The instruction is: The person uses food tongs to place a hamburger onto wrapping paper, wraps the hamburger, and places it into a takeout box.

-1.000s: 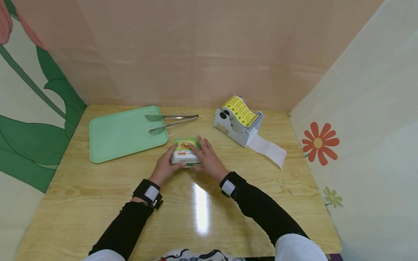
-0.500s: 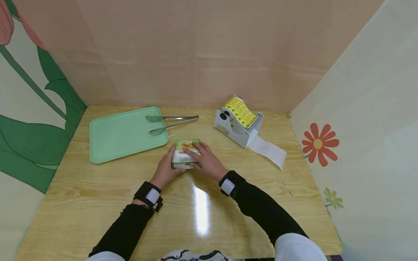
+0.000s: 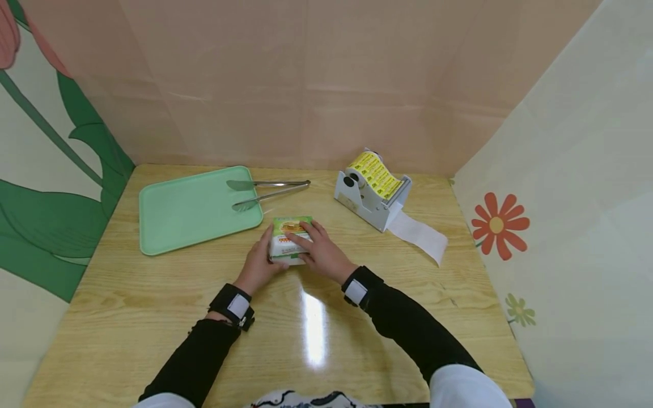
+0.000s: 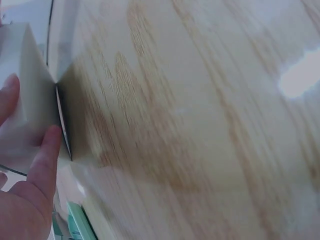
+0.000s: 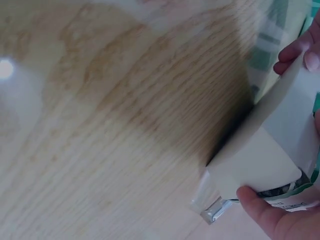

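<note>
The step in hand appears to be steadying a small white box with a green printed top and a food picture, held between both hands around the middle of the pale wood-grain bench. To do it well, the pressure is best kept light and even from both sides, since the walls look like thin card and could buckle; the fingers on top should rest rather than push down.

The left hand curves round the box's left side, its thumb against the lower part of the wall facing the bench's front edge. The gap between thumb and fingers is filled by the box, though the far fingertips are hidden. The right hand grips the right side, spread wider: fingers lie fanned over the top, thumb on the front wall.

Just beside the box, toward the bench's back left corner, lies a mint-green rectangular tray with silver metal tongs across its right end. Toward the back right corner stands a grey metal label dispenser, a pale paper strip trailing from it toward the right edge.
</note>
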Action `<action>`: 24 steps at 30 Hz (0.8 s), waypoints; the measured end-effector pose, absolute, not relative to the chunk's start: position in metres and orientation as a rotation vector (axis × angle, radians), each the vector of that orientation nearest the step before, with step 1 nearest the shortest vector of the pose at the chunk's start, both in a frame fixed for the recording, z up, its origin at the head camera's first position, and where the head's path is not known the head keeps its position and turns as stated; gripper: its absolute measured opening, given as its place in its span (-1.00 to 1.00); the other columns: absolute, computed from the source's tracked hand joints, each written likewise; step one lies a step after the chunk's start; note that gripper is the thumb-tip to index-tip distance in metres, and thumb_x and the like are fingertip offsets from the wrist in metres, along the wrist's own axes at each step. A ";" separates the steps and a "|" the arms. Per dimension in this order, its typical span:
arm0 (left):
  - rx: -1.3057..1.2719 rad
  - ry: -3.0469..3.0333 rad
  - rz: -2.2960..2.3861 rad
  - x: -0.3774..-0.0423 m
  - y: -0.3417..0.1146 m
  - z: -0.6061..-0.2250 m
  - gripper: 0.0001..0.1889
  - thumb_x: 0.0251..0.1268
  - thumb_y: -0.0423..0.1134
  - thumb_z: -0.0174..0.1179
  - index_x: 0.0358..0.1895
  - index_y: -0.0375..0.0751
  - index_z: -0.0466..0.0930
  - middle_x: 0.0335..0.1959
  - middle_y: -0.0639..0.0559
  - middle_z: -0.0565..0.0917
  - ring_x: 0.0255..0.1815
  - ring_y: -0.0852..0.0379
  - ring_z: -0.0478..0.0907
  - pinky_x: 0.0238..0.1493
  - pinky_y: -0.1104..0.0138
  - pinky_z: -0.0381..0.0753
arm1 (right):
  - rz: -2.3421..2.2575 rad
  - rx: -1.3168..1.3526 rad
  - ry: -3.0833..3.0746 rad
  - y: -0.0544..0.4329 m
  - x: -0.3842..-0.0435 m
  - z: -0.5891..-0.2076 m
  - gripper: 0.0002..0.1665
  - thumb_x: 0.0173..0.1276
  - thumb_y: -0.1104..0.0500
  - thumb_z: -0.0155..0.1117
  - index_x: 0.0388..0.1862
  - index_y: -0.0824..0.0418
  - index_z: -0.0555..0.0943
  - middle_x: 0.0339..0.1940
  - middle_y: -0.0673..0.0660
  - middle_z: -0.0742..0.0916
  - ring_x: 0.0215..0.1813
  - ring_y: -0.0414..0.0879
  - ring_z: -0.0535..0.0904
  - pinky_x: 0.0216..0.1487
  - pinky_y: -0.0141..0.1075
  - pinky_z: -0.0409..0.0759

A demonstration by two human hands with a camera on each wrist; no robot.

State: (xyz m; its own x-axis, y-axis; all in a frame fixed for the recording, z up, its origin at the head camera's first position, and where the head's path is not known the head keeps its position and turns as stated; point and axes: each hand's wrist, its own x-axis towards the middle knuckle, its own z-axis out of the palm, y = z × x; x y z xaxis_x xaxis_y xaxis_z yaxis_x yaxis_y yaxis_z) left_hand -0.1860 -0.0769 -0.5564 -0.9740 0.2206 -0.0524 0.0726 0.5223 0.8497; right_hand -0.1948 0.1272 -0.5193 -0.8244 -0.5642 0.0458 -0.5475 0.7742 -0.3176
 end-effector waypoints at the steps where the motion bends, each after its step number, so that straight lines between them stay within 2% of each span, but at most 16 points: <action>1: 0.253 2.607 1.438 -0.186 -0.077 -0.557 0.17 -0.10 -0.35 0.47 0.53 -0.04 -0.20 0.33 -0.35 0.30 0.28 -0.24 0.32 0.29 -0.03 0.32 | -0.511 -0.909 2.909 0.127 -0.195 -0.519 -0.28 0.37 0.08 0.19 0.46 -0.20 0.21 0.49 0.24 0.21 0.50 0.28 0.00 0.35 0.04 0.31; 14: 0.221 2.620 1.428 -0.186 -0.077 -0.560 0.19 -0.14 -0.40 0.48 0.53 -0.06 -0.21 0.34 -0.36 0.29 0.30 -0.27 0.28 0.30 -0.05 0.29 | -0.576 -0.888 2.900 0.125 -0.197 -0.517 -0.28 0.39 0.10 0.16 0.48 -0.17 0.18 0.48 0.27 0.21 0.51 0.30 -0.02 0.34 0.07 0.31; 24: 0.221 2.616 1.480 -0.185 -0.077 -0.560 0.17 -0.16 -0.45 0.47 0.52 -0.16 -0.17 0.38 -0.33 0.25 0.37 -0.24 0.22 0.37 -0.04 0.21 | -0.532 -0.993 2.956 0.124 -0.195 -0.520 -0.30 0.33 0.19 0.24 0.43 -0.08 0.29 0.44 0.29 0.28 0.47 0.36 0.06 0.35 0.06 0.29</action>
